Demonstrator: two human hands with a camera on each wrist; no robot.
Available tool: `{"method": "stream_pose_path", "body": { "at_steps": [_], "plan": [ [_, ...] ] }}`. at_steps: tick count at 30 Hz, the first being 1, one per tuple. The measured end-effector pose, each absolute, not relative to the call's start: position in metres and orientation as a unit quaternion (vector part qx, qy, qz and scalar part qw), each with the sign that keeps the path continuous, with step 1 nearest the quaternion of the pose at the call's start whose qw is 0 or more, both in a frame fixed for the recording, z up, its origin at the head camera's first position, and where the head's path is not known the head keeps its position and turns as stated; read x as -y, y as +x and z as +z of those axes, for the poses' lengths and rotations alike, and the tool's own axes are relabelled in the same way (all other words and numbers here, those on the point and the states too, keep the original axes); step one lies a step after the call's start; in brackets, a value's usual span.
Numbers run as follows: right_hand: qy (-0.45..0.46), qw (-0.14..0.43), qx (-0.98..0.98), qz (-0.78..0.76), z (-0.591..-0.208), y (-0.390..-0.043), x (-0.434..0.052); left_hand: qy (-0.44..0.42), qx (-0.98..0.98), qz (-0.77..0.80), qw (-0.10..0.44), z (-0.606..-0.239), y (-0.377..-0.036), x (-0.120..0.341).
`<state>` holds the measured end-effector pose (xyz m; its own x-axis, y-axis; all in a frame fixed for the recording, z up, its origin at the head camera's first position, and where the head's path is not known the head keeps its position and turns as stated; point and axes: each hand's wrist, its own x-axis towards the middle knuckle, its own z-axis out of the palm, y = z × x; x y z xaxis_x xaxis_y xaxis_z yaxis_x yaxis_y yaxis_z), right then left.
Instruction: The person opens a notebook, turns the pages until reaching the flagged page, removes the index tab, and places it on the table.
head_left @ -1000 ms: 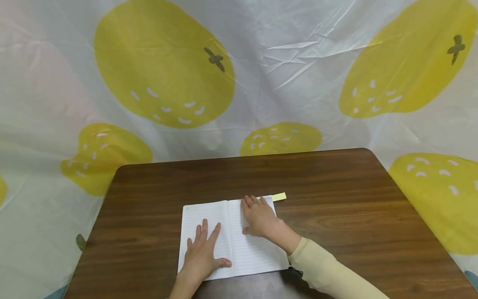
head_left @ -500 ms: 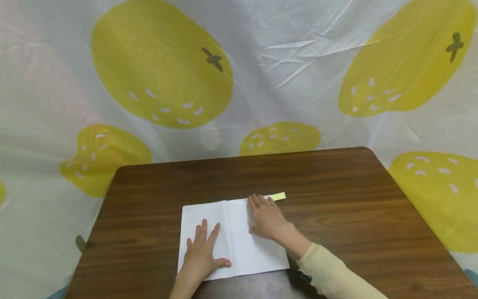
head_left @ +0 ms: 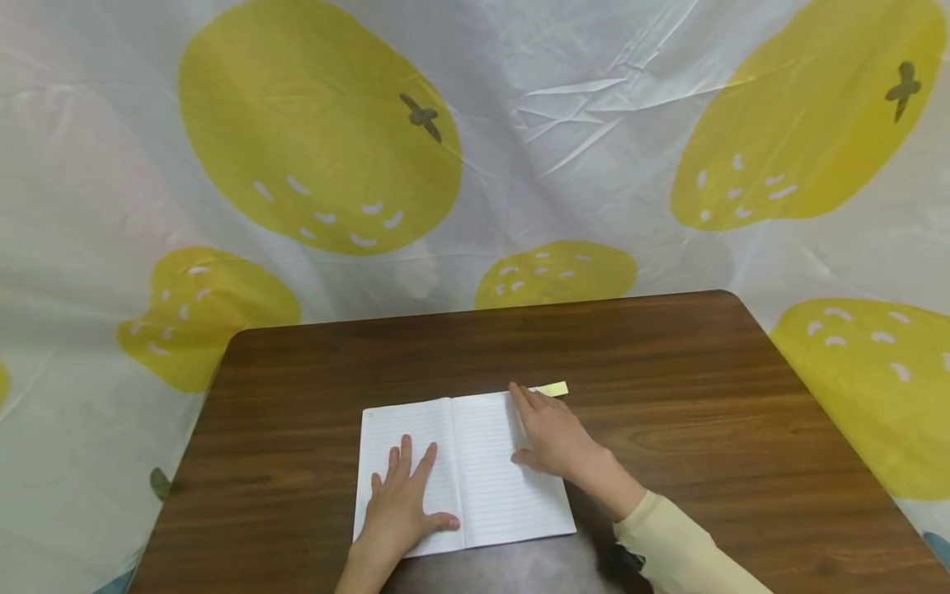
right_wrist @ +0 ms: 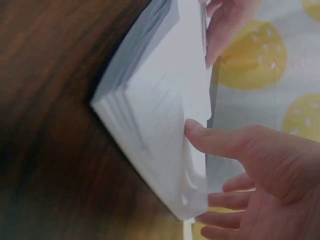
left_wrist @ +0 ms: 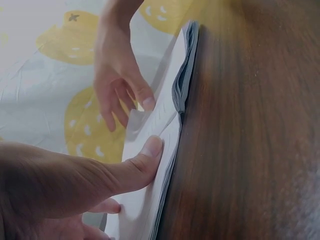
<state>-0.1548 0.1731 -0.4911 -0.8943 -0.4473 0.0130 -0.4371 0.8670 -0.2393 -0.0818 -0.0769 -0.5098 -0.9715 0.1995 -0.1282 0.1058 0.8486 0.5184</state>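
An open lined notebook (head_left: pixel 482 478) lies on the brown table (head_left: pixel 668 371). My left hand (head_left: pixel 401 499) rests flat on the left page, fingers spread and thumb out to the right. My right hand (head_left: pixel 552 437) lies flat on the right page near its outer edge, fingers straight and pointing away from me. Its fingertips reach the top right corner, beside a small yellow tab (head_left: pixel 557 388) that sticks out there. In the right wrist view my thumb (right_wrist: pixel 200 135) touches the edge of the page stack (right_wrist: pixel 155 115). The left wrist view shows my left thumb (left_wrist: pixel 150 149) pressing on the page (left_wrist: pixel 165 125).
A white sheet with large yellow fruit prints (head_left: pixel 319 140) hangs behind and around the table. The table's back edge and rounded corners lie beyond the notebook. Bare wood shows to the right of the notebook.
My right hand has slid rightward across the right page, from near the spine to the outer edge. The left hand and the notebook have stayed put.
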Motion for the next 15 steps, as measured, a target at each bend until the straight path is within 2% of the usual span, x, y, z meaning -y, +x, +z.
{"method": "stream_pose_path", "body": {
  "at_steps": [6, 15],
  "plan": [
    [-0.226, -0.017, -0.956, -0.186, -0.498, -0.151, -0.184, 0.081, -0.956, 0.269, 0.09, -0.508, -0.081, 0.077],
    [-0.175, -0.022, -0.937, -0.3, -0.504, -0.142, -0.198, 0.08, -0.955, 0.271, 0.091, -0.507, -0.081, 0.077]
  ]
}}
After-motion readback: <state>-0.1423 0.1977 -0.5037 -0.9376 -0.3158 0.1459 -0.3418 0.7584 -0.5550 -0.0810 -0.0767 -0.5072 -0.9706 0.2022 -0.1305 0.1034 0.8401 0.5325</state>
